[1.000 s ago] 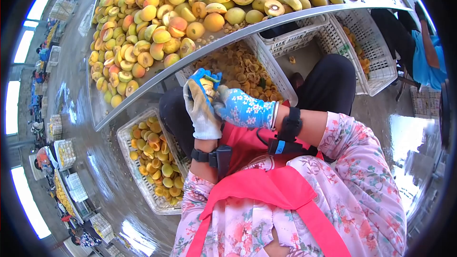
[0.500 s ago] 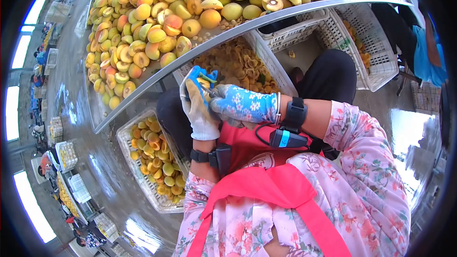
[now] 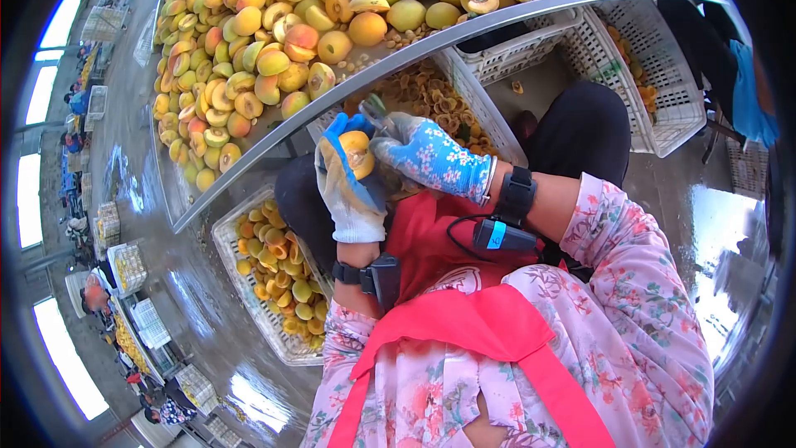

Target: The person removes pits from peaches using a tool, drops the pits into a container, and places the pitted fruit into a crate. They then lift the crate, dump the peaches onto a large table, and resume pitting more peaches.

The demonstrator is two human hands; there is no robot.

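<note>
My left hand (image 3: 344, 187), in a white glove with blue fingers, is closed around a yellow peach half (image 3: 357, 154), cut face up. Beside it my right hand (image 3: 423, 153), in a blue flowered glove, grips a small hand tool (image 3: 375, 112). Something green shows at the tool's tip; its exact kind I cannot make out. The tool's tip is apart from the fruit, above and to its right. Beyond the hands stands a crate (image 3: 485, 116) with peelings (image 3: 423, 99) in it.
A metal-edged table (image 3: 464, 31) heaped with whole and halved peaches (image 3: 249, 58) lies ahead. At lower left is a white crate (image 3: 286, 348) of peach halves (image 3: 282, 265). More white crates (image 3: 638, 108) stand at right. Far left, other people work along the wet floor (image 3: 166, 191).
My right hand has drawn the tool up and away from the fruit. The peach half in my left hand now shows its cut face; before, the fingers and tool mostly covered it.
</note>
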